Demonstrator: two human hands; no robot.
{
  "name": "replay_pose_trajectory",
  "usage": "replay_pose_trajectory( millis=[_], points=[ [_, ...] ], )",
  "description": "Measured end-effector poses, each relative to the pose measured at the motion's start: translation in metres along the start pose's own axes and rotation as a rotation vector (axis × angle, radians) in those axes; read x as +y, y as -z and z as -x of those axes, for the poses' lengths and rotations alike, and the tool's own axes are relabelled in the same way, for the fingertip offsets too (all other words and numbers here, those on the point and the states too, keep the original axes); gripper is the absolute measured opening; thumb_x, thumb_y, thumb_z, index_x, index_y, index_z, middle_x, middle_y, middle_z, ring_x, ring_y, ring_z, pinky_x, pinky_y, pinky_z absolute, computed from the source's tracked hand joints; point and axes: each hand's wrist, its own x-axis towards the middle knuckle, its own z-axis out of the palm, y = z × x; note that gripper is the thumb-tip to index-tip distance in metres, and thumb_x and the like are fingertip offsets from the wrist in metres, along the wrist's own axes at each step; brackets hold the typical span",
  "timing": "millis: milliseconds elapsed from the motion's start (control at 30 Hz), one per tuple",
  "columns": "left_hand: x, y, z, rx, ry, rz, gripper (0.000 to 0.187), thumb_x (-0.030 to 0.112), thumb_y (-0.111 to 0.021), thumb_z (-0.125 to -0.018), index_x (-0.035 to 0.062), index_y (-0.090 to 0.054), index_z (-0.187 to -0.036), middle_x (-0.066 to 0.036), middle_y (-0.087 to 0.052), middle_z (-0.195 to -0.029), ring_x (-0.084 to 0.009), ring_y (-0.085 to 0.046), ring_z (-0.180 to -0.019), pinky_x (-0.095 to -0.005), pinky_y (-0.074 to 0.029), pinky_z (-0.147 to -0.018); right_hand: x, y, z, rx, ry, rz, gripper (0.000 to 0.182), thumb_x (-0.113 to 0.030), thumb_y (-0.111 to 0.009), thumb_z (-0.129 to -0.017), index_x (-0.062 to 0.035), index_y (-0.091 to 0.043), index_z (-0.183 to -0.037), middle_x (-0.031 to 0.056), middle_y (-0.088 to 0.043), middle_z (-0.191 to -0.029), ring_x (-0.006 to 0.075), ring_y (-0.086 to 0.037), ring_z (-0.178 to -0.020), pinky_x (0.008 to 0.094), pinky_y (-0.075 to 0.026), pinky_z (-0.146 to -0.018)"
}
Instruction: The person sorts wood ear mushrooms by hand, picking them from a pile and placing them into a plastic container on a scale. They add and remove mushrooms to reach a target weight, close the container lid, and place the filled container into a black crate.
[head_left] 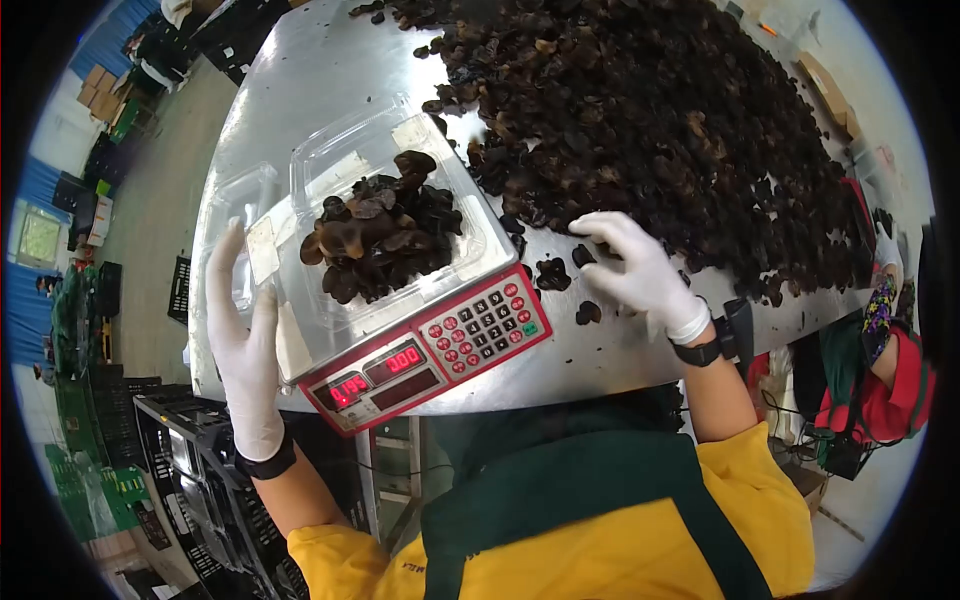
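Overhead, the head camera looks down on a brushed stainless-steel table (300, 70) whose near edge curves just above the person's yellow-and-green top.

A silver electronic weighing scale with a red keypad front (430, 355) sits at that near edge, its red face almost flush with the rim. On its pan rests a clear plastic clamshell box (370, 160), lid folded back to the left, holding a heap of dark brown dried wood-ear mushrooms (385, 235).

The left hand (245, 340), in a white glove, lies flat and open against the scale's left side, fingers straight and pointing away, touching the edge of the box lid; it grips nothing.

The right hand (640, 270), also white-gloved, is half curled with fingertips down on the bare steel just right of the scale, beside a few loose mushroom pieces (552, 272); whether it pinches one I cannot tell.

A large spread pile of the same black fungus (640, 110) covers the far and right part of the table, reaching close to the right hand. Bare steel stays open at the far left of the table and in a narrow strip between scale and pile.

The scale's red displays show digits; one reads about "0.00", the other is too blurred to read.

At the right edge, another person's red sleeve (895, 385) is near the table corner.
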Motion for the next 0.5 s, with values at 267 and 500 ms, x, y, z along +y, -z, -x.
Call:
replay_pose_trajectory(
  millis=[267, 500],
  points=[
    [0.025, 0.006, -0.019, 0.075, -0.094, -0.113, 0.050, 0.005, -0.062, -0.090, 0.0009, -0.055, -0.139, -0.016, -0.059, -0.139, -0.0278, -0.054, -0.132, -0.0383, -0.038, -0.113, 0.011, -0.055, -0.005, 0.064, 0.238, 0.429, 0.028, -0.002, -0.067, -0.077, -0.0106, -0.068, -0.104, 0.0055, -0.064, -0.093, 0.0267, -0.059, -0.097, 0.0404, -0.041, -0.089],
    [0.015, 0.034, -0.035, 0.002, -0.067, -0.296, 0.039, 0.012, -0.059, -0.093, 0.0046, -0.061, -0.132, -0.016, -0.062, -0.132, -0.0281, -0.056, -0.129, -0.0370, -0.041, -0.110, 0.026, -0.012, 0.008, 0.181, -0.271, -0.577, 0.017, -0.002, -0.065, -0.094, -0.0017, -0.069, -0.111, 0.0025, -0.068, -0.097, 0.0102, -0.061, -0.086, 0.0249, -0.049, -0.081]
  ],
)
